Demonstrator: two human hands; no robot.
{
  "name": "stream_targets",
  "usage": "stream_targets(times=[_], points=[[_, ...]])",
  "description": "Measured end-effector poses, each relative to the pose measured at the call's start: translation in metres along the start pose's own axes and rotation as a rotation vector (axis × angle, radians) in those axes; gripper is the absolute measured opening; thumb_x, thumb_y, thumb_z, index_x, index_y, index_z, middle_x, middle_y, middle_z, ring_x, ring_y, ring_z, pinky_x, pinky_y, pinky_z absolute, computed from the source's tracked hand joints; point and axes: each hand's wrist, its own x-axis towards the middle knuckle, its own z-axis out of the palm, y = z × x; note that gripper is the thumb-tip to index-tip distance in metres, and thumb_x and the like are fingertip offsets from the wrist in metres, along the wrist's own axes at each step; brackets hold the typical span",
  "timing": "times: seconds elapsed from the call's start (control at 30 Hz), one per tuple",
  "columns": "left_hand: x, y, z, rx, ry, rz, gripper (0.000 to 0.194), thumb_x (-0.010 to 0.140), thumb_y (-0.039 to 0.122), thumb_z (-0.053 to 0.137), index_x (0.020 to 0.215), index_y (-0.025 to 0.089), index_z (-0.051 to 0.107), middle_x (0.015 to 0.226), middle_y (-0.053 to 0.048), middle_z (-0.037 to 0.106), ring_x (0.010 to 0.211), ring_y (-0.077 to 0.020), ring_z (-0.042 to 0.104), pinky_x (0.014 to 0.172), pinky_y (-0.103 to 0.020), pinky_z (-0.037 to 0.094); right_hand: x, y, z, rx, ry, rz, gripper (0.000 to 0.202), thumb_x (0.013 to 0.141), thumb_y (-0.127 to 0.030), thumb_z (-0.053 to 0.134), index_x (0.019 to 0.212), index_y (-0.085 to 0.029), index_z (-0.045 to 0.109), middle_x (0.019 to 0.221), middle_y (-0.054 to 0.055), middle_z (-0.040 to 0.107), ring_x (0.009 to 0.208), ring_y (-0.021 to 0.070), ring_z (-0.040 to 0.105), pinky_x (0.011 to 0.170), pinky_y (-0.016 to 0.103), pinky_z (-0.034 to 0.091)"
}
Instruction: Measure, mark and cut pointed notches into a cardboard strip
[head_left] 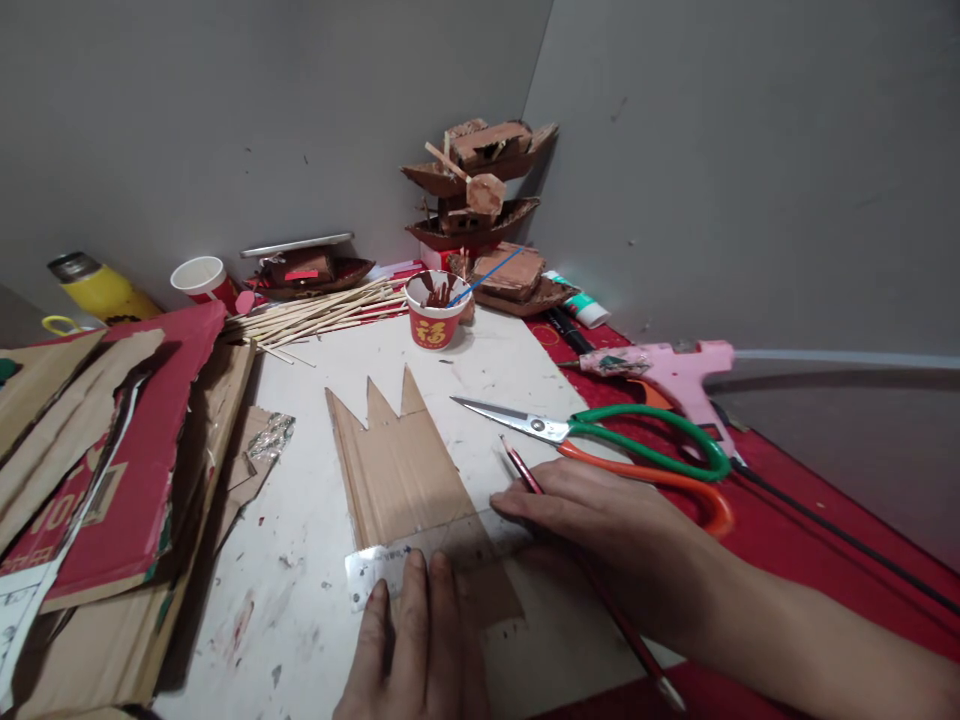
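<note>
A piece of brown cardboard with pointed cuts along its far edge lies on a white board. Across it rests a clear-looking metal ruler. My left hand lies on the ruler with fingers stretched out, pressing it against the cardboard. My right hand holds a dark red pencil, which runs under the palm and shows again below it. The right fingertips are at the ruler's far right end. Just beyond that hand lie scissors with green and orange handles, blades slightly apart.
A pink glue gun with a cord lies right. Behind are a red paper cup of brown paint, thin sticks and brown model boats. Cardboard sheets pile up at left, near a yellow bottle. Grey walls enclose the back.
</note>
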Motion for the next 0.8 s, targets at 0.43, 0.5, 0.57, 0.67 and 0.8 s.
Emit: stream_targets(times=[0.43, 0.5, 0.57, 0.67, 0.8], points=[[-0.0015, -0.0004, 0.0028, 0.013, 0.031, 0.001, 0.044, 0.095, 0.008, 0.029, 0.121, 0.014, 0.064, 0.114, -0.004, 0.074, 0.108, -0.0208, 0.063, 0.085, -0.033, 0.048, 0.0003, 0.0007, -0.0014, -0.038, 0.018, -0.051, 0.028, 0.097, -0.012, 0.052, 0.122, -0.021, 0.056, 0.083, 0.004, 0.057, 0.072, 0.0195, 0.050, 0.063, 0.030, 0.034], [-0.0013, -0.0014, 0.0026, 0.022, 0.027, 0.012, 0.045, 0.096, 0.009, 0.029, 0.124, 0.014, 0.063, 0.116, -0.003, 0.073, 0.108, -0.0205, 0.063, 0.085, -0.032, 0.048, 0.0005, 0.0007, -0.0023, -0.039, 0.009, -0.053, 0.030, 0.095, -0.010, 0.051, 0.123, -0.022, 0.056, 0.083, 0.004, 0.057, 0.073, 0.0197, 0.050, 0.063, 0.030, 0.035], [-0.0010, -0.0025, 0.0019, 0.028, 0.012, 0.025, 0.045, 0.096, 0.013, 0.030, 0.127, 0.015, 0.062, 0.119, -0.003, 0.072, 0.109, -0.0206, 0.063, 0.085, -0.032, 0.048, 0.0008, 0.0009, -0.0024, -0.031, 0.007, -0.046, 0.031, 0.095, -0.009, 0.051, 0.123, -0.022, 0.056, 0.084, 0.004, 0.058, 0.073, 0.0197, 0.051, 0.063, 0.030, 0.036], [-0.0011, -0.0034, 0.0011, 0.040, -0.021, 0.040, 0.043, 0.095, 0.014, 0.034, 0.127, 0.018, 0.063, 0.123, -0.001, 0.070, 0.111, -0.0208, 0.061, 0.086, -0.032, 0.047, 0.0009, 0.0012, -0.0018, -0.024, 0.016, -0.045, 0.031, 0.095, -0.009, 0.051, 0.122, -0.022, 0.057, 0.084, 0.005, 0.059, 0.073, 0.0194, 0.051, 0.064, 0.030, 0.037], [-0.0024, -0.0033, 0.0015, 0.038, -0.049, 0.056, 0.041, 0.092, 0.019, 0.044, 0.128, 0.017, 0.063, 0.125, -0.002, 0.069, 0.114, -0.0229, 0.058, 0.086, -0.033, 0.047, 0.0009, -0.0003, -0.0030, -0.030, 0.006, -0.046, 0.028, 0.096, -0.012, 0.052, 0.122, -0.020, 0.057, 0.083, 0.005, 0.059, 0.073, 0.0195, 0.051, 0.064, 0.030, 0.037]])
